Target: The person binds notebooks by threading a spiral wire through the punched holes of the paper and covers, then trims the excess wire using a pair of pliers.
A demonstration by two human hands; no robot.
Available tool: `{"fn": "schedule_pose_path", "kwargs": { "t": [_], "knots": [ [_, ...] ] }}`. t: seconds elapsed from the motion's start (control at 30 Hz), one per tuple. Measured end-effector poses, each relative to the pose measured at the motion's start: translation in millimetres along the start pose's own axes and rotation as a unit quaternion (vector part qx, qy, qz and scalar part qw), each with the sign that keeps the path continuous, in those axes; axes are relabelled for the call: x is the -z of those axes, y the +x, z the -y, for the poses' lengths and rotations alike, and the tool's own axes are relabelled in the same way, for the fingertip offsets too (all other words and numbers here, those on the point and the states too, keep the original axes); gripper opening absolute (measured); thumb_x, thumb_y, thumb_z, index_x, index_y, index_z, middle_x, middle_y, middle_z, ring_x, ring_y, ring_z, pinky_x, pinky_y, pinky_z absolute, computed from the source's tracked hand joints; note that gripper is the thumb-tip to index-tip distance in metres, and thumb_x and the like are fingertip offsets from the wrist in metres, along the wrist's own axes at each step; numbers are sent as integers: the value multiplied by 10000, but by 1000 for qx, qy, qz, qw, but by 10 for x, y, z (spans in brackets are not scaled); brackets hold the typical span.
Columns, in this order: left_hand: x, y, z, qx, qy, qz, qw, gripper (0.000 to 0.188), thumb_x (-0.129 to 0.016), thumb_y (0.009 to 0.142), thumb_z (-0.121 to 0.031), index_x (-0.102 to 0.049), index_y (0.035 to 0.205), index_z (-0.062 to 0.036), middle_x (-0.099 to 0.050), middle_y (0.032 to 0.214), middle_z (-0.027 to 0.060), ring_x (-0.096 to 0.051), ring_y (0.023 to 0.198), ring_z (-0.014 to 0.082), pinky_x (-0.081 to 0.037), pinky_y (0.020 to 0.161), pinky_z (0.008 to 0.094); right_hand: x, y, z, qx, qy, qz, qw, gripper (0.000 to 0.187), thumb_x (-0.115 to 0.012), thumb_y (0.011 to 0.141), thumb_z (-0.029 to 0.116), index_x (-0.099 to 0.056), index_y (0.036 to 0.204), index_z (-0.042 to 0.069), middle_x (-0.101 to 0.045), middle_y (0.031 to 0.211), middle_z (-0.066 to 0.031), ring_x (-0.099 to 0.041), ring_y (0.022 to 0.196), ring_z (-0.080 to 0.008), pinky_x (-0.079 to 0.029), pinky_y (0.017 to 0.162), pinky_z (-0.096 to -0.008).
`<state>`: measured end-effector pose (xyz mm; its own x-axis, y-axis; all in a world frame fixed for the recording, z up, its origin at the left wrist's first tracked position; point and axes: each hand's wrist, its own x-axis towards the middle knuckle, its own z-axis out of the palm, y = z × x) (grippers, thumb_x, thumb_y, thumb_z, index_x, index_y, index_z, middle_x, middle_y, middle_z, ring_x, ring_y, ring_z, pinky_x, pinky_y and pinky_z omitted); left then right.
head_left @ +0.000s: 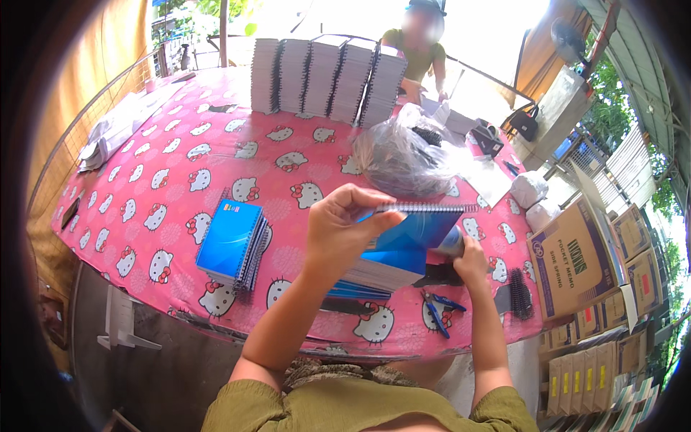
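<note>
My left hand (pixel 344 225) pinches a blue-covered spiral notebook (pixel 421 229) by its coil edge, thumb and fingers closed on it. The notebook is raised and tilted above a pile of blue notebooks (pixel 385 270) with white page edges. To the right, my right hand (pixel 471 261) is closed at a rounded grey-blue thing beside the notebook; what that is I cannot make out. Blue-handled pliers (pixel 437 311) lie on the table below it. Left of my left arm sits a stack of blue spiral notebooks (pixel 232 241).
Tall rows of spiral-bound pads (pixel 324 79) stand at the back of the pink patterned table (pixel 173 191). A clear plastic bag (pixel 407 155) with black coils lies behind my hands. Black coils (pixel 518 295) lie at right, by cardboard boxes (pixel 576 259). Another person (pixel 421 54) works across the table.
</note>
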<state>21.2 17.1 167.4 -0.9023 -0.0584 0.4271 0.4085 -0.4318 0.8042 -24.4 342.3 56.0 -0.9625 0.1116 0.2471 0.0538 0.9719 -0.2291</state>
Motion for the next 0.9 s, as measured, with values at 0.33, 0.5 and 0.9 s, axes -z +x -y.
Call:
{"fn": "schedule_pose_path", "kwargs": {
  "t": [0.33, 0.5, 0.9],
  "knots": [
    [-19, -571, 100, -281, 352, 97, 888, 281, -789, 683, 26, -661, 929, -15, -692, 971, 134, -687, 866, 247, -560, 754, 319, 66, -1576, 225, 82, 82, 0, 993, 605, -739, 775, 274, -483, 1255, 8, -470, 1286, -209, -437, 1208, -387, -355, 1017, -455],
    [-43, -676, 151, -252, 355, 69, 898, 266, -803, 680, 43, -665, 905, 14, -679, 1002, 164, -686, 873, 237, -565, 711, 302, 365, -1513, 506, -7, 287, 39, 957, 470, -703, 797, 209, -562, 1194, 1, -565, 1130, -185, -521, 1085, -331, -418, 941, -416],
    [-40, -656, 163, -296, 332, 76, 893, 232, -743, 668, 106, -670, 879, 45, -674, 922, 149, -663, 785, 267, -524, 679, 331, 1029, -1303, 1122, 67, 578, 230, 780, 418, -663, 846, 207, -586, 1177, -36, -635, 1051, -136, -585, 948, -225, -461, 861, -382]
  ]
}}
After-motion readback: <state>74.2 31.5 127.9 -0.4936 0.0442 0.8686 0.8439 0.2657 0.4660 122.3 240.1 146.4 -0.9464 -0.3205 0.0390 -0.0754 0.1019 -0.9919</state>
